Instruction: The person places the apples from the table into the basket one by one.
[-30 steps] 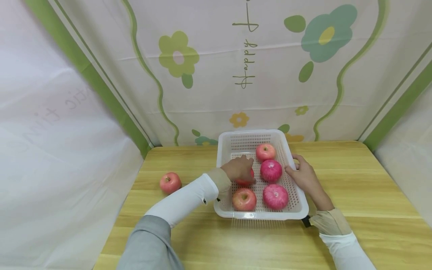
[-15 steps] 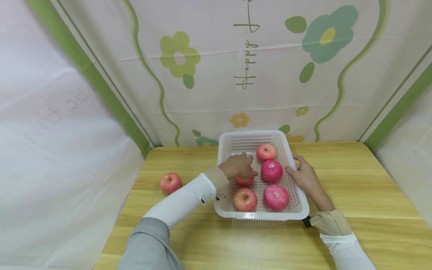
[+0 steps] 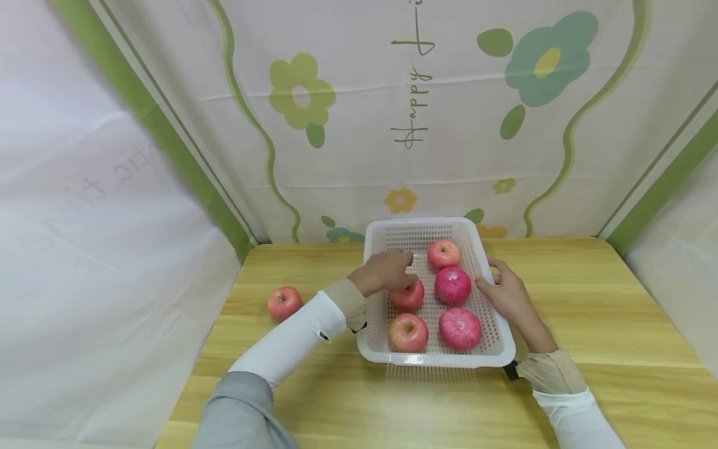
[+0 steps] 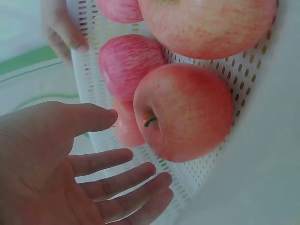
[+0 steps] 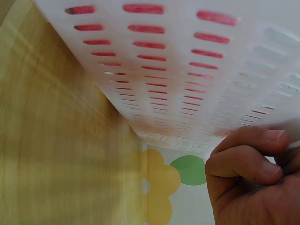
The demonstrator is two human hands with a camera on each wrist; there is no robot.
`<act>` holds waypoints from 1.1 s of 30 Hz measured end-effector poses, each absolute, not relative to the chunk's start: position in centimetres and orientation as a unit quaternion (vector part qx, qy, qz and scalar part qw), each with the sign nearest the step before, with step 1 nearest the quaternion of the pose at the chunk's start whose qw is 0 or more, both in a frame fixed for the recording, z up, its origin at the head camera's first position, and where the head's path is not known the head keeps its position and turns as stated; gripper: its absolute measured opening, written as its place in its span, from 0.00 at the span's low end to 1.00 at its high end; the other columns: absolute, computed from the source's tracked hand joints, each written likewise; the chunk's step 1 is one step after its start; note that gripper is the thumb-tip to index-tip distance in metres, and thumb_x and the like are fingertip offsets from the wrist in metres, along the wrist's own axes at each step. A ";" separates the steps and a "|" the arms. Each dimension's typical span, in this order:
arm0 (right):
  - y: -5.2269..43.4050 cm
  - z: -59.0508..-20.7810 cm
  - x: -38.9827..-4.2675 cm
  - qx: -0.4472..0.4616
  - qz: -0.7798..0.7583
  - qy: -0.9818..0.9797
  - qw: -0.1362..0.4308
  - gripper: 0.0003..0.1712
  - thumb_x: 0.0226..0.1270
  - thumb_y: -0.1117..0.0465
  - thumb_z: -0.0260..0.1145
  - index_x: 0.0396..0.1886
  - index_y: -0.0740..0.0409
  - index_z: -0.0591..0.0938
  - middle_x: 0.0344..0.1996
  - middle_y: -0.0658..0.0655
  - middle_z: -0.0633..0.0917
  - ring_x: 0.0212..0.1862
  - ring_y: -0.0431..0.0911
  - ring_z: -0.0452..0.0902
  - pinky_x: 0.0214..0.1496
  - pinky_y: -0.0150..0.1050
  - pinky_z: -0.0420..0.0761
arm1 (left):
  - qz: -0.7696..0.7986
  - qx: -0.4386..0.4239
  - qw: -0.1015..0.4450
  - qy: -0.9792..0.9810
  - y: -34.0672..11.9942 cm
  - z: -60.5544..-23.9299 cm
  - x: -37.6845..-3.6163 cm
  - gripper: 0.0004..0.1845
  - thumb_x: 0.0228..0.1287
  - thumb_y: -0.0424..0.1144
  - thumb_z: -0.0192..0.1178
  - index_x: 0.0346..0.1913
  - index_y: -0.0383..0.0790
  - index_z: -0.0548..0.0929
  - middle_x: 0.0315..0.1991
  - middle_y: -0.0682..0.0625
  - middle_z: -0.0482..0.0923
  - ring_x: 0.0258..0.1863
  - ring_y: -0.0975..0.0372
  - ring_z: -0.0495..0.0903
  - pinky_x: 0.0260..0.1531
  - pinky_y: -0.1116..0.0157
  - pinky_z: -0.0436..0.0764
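My left hand (image 3: 387,271) is inside the white plastic basket (image 3: 437,360), over a red apple (image 3: 408,297). In the left wrist view its fingers are spread and apart from that apple (image 4: 187,112), whose stem shows. Another apple (image 3: 408,335) sits in front of it. Along the basket's right side lie a light red apple (image 3: 444,255) and two deeper pink, streaked apples (image 3: 452,285). My right hand (image 3: 512,299) grips the right rim. The right wrist view shows its curled fingers (image 5: 239,164) at the basket's slotted wall (image 5: 159,70).
One more apple (image 3: 284,303) lies on the wooden table (image 3: 404,411), left of the basket and near the left forearm. Behind the table hangs a flower-printed cloth (image 3: 348,143), close to the basket's far end. A pale cloth (image 3: 112,262) borders the left side.
My left hand has let go of the apple in the basket and drawn up and left, so more of it shows. The right hand stays at the rim.
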State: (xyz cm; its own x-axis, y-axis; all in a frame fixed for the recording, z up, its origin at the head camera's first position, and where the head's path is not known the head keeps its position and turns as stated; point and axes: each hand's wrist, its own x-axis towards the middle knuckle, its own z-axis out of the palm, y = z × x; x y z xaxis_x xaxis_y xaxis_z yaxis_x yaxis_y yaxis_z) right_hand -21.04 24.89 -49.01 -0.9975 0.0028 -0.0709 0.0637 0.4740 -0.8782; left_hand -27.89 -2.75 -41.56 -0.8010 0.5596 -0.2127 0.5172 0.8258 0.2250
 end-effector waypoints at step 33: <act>24.8 -48.9 -20.9 0.014 -0.513 0.858 0.026 0.39 0.82 0.60 0.59 0.82 0.71 0.54 0.58 0.85 0.80 0.42 0.65 0.92 0.33 0.50 0.91 | 0.253 0.247 0.043 0.935 -10.8 -39.9 -29.6 0.15 0.76 0.40 0.60 0.56 0.33 0.84 0.51 0.40 0.87 0.51 0.52 0.85 0.54 0.54 0.85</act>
